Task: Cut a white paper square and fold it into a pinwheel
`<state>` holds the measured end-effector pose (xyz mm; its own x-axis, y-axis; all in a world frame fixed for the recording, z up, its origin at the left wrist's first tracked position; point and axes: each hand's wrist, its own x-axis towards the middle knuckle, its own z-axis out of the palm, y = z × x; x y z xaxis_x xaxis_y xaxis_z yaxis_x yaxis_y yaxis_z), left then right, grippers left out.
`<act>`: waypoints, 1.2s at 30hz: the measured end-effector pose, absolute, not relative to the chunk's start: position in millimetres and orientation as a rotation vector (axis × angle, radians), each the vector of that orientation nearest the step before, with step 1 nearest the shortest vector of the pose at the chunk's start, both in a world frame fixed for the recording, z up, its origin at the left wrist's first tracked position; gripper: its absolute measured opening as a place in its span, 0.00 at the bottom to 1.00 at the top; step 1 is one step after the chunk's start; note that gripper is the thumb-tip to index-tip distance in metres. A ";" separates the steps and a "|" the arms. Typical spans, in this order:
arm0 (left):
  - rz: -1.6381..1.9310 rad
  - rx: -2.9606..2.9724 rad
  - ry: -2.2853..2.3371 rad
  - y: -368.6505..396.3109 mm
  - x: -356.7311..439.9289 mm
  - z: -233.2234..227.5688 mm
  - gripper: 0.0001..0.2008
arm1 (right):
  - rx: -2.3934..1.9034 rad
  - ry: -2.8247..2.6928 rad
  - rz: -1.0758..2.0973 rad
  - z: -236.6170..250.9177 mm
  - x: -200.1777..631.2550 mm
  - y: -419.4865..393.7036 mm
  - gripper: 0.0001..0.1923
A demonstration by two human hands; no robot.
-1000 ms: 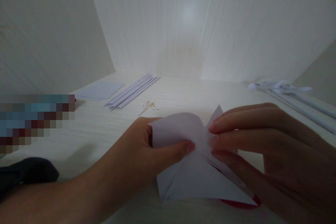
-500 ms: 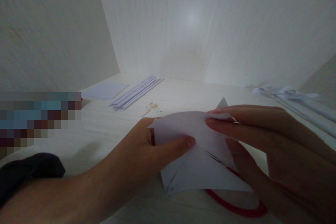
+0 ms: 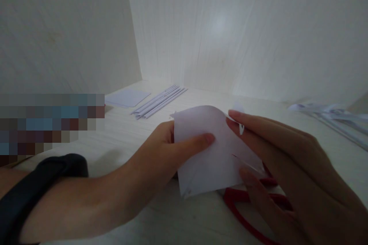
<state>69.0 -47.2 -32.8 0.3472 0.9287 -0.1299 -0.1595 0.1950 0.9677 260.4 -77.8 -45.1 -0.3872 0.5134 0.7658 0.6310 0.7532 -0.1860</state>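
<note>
A white piece of paper [image 3: 198, 164] with cut slits stands bowed at the centre. My left hand [image 3: 172, 153] grips its left side, thumb pressed flat on the face and the other fingers hidden behind. At the right edge is my right hand [image 3: 281, 160], its first fingertips on the paper with a small white bit showing between them. The right thumb lies against the lower part, close to a slit. Below the paper and partly behind my right hand, red-handled scissors [image 3: 237, 208] rest on the table; their blades are mostly hidden.
Several rolled paper sticks [image 3: 161, 101] lie behind, beside a flat stack of paper [image 3: 128, 97]. At the far right are more long paper rolls with white pieces [image 3: 324, 109]. Pale walls rise behind and left of the table [image 3: 120, 138]. A blurred-out patch covers the left edge.
The paper has risen and now faces me more squarely, bowing at its top. My right fingers have shifted along its right edge. The view has turned slightly left, and more of the scissors shows.
</note>
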 end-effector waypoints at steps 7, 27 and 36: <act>0.976 1.106 0.932 -46.6 66.7 -35.4 0.14 | -0.857 -2.327 -0.590 -45.5 265.8 -74.3 0.32; 0.947 1.273 0.957 -46.2 61.9 -37.8 0.10 | -0.745 -2.301 -1.129 -44.2 261.4 -86.6 0.15; 0.914 1.356 0.734 -44.3 52.4 -47.5 0.16 | -0.729 -2.336 -1.209 -48.6 262.4 -84.9 0.22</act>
